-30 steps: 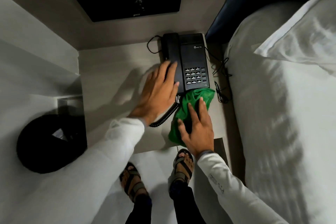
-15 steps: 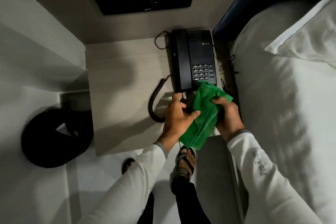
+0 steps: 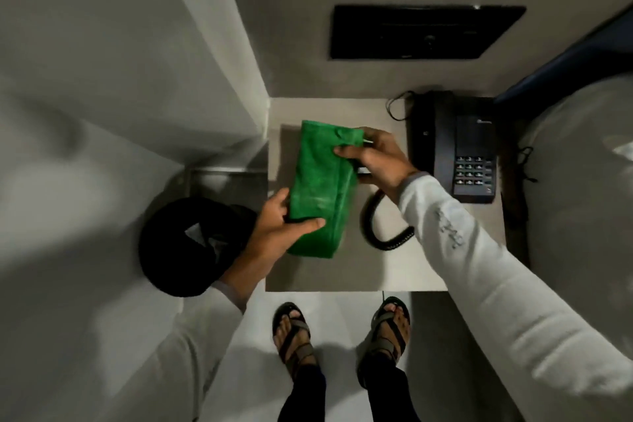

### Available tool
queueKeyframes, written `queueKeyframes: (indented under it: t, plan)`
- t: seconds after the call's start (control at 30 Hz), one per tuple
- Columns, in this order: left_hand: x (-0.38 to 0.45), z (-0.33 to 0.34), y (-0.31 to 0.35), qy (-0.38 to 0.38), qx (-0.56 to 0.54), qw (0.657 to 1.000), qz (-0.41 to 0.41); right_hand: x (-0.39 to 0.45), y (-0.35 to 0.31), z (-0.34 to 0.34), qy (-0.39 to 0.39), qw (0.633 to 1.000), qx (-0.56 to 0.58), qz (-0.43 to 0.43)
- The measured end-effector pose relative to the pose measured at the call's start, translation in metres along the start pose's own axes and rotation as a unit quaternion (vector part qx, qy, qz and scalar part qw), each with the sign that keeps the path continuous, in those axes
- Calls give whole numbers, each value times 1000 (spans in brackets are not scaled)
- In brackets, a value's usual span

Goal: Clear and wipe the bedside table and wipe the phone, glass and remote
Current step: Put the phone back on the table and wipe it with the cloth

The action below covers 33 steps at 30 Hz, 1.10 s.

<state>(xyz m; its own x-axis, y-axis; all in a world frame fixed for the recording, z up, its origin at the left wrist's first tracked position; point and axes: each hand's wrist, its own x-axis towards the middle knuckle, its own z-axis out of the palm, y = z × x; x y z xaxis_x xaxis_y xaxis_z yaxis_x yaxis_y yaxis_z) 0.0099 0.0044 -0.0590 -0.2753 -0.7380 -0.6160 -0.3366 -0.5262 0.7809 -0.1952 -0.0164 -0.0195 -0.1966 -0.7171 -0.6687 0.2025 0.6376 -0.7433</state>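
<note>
A green cloth (image 3: 318, 188) is stretched between my hands above the left half of the pale bedside table (image 3: 346, 271). My left hand (image 3: 277, 229) grips the cloth's near end, thumb on top. My right hand (image 3: 376, 161) pinches its far right corner. The black desk phone (image 3: 459, 151) stands at the table's right side, with its handset on the cradle. Its coiled cord (image 3: 380, 229) loops over the table below my right wrist. I see no glass and no remote.
A round black bin (image 3: 181, 247) stands on the floor left of the table. A black panel (image 3: 421, 31) is set in the wall behind. The white bed (image 3: 582, 188) borders the table on the right, with loose cables (image 3: 524, 161) between. My sandalled feet (image 3: 342, 332) stand in front.
Both hands have carried the cloth from the phone's near end leftwards and spread it out lengthwise over the left part of the table. My view has shifted left.
</note>
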Motion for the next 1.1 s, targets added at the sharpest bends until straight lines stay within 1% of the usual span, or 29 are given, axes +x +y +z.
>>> queueKeyframes:
  t: [0.1,0.17,0.23,0.3,0.37,0.4,0.43,0.47,0.53,0.57,0.6,0.67,0.73,0.8,0.83,0.9,0.93,1.0,1.03,1.1]
  plan:
    - [8,-27,-12,100,30,994,-20,31,-3,41,-7,999,-45,29]
    - [14,-34,-23,137,69,988,-33,54,10,52,5,996,-89,19]
    - [17,-34,-28,142,127,981,-32,91,41,44,4,992,-130,-6]
    - [15,-31,-31,127,189,974,-8,76,38,44,20,985,-171,-24]
    - [9,-26,-29,118,281,952,19,39,21,42,50,967,-246,-41]
    - [4,-26,-27,122,339,933,25,26,21,36,63,950,-296,-74]
    - [-2,-23,-21,130,397,908,37,10,21,25,87,926,-347,-121]
    - [-6,-21,-16,145,450,878,72,-4,24,15,117,892,-402,-170]
    - [-15,-11,7,169,536,808,177,-28,27,-7,203,812,-485,-255]
    - [-21,-3,20,169,558,778,233,-41,27,-19,246,775,-510,-282]
    - [-25,12,37,162,571,750,292,-58,23,-37,294,746,-520,-295]
    - [-33,43,72,139,579,710,377,-90,19,-73,374,703,-524,-302]
    - [-38,73,104,116,578,686,426,-119,13,-104,424,685,-513,-296]
    - [-50,116,138,78,583,653,478,-157,9,-149,485,678,-484,-265]
    - [-60,149,158,53,577,632,514,-184,9,-180,525,669,-466,-244]
    - [-74,189,182,17,561,599,571,-216,10,-214,573,657,-439,-215]
    - [-84,224,194,-13,550,575,606,-239,15,-240,605,648,-419,-194]
    - [-108,288,207,-73,527,536,655,-278,29,-280,662,632,-375,-148]
    - [-120,319,209,-103,517,522,671,-295,37,-296,684,626,-353,-126]
    - [-139,373,207,-141,502,506,687,-316,58,-320,716,618,-315,-84]
